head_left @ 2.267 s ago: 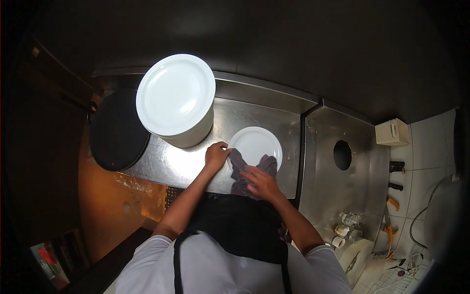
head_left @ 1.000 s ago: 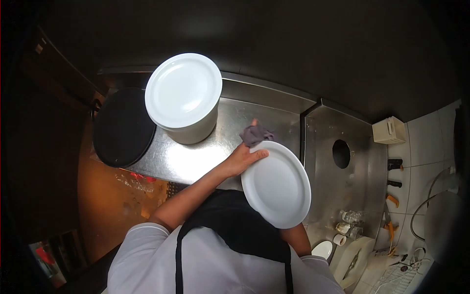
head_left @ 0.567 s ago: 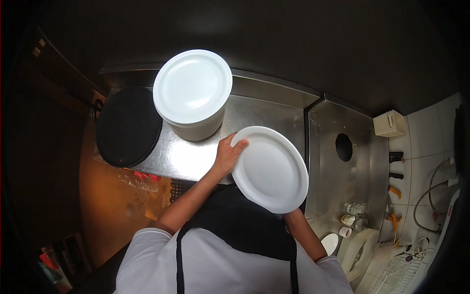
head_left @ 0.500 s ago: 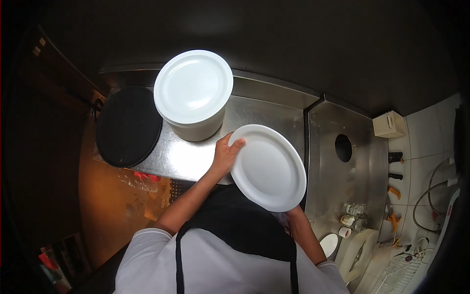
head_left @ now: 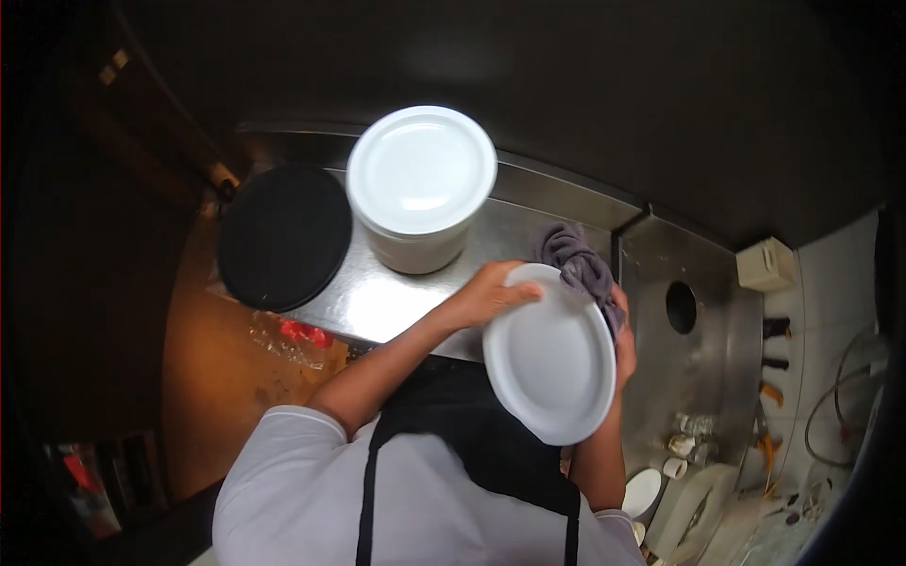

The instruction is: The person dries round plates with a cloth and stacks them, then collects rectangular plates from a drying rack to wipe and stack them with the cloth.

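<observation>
A white oval-looking plate (head_left: 550, 363) is held tilted in front of my apron. My left hand (head_left: 495, 294) grips its upper left rim, thumb on the plate's face and fingers behind it. At the right rim is my right hand (head_left: 623, 335), closed on a grey-purple cloth (head_left: 578, 259) that drapes over the plate's upper right edge; part of this hand is hidden by cloth and plate. A tall stack of white plates (head_left: 422, 174) stands on the steel counter (head_left: 373, 304), left of and beyond my hands.
A round black lid or tray (head_left: 285, 238) lies at the counter's left. On the right are a steel surface with a round hole (head_left: 680, 307), glasses (head_left: 696, 424), a white dish (head_left: 642, 492), a cream box (head_left: 765, 265) and knives (head_left: 776, 327) along the tiled wall.
My right hand has come out from behind the plate with the cloth, now at the upper right rim. The held plate has shifted slightly right and down. The view has turned, moving the counter items rightward.
</observation>
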Available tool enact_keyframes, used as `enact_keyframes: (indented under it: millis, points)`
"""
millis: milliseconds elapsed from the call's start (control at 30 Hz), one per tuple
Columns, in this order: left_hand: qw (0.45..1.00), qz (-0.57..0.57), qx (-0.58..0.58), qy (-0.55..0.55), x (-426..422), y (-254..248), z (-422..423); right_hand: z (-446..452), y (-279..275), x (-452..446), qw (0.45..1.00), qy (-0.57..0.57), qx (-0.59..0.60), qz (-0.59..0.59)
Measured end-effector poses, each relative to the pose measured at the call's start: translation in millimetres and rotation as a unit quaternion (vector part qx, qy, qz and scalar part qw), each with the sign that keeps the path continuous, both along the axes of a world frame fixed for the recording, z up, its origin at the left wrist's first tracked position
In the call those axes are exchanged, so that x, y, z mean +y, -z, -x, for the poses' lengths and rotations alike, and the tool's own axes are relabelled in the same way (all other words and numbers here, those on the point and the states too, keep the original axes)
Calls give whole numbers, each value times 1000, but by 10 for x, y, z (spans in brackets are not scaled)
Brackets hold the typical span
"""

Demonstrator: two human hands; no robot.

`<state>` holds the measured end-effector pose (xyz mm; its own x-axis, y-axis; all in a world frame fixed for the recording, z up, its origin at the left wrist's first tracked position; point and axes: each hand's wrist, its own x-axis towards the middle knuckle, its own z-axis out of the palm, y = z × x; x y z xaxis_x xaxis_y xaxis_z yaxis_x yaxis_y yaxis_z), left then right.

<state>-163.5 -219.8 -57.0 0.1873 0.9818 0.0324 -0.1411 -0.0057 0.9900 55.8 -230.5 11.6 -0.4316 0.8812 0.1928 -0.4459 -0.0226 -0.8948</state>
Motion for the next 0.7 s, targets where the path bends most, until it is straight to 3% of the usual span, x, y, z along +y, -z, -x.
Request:
enact_keyframes:
  millis: [67,133,167,233,267,333,400,500,600,700]
  points:
    - [989,-133,56,-33,-8,-124,1,193,167,0,997,-42,-3,67]
    - [982,-136,108,-67,-79,-127,74,333,375,-73,987,-75,-19,139]
    - [985,-76,130,-87,-144,-88,101,381,468,-117,981,-91,-35,168]
    - [981,-33,48,-187,-241,-36,65,439,607,-189,968,-117,-64,215]
    - [962,-52,-54,-262,-256,-20,-8,451,660,-212,961,-127,-78,231]
    - [940,-103,-123,-301,-303,26,49,460,718,-253,953,-139,-99,249]
    - [955,-169,-58,-237,-387,94,355,455,744,-283,948,-143,-115,259]
    - [986,-8,-68,-154,-672,129,608,472,775,-312,941,-149,-140,269]
    - [976,35,-107,-186,-811,168,678,353,768,-421,936,-141,-162,281]
    - [955,25,-73,-285,-895,90,766,86,698,-588,933,-124,-161,296]
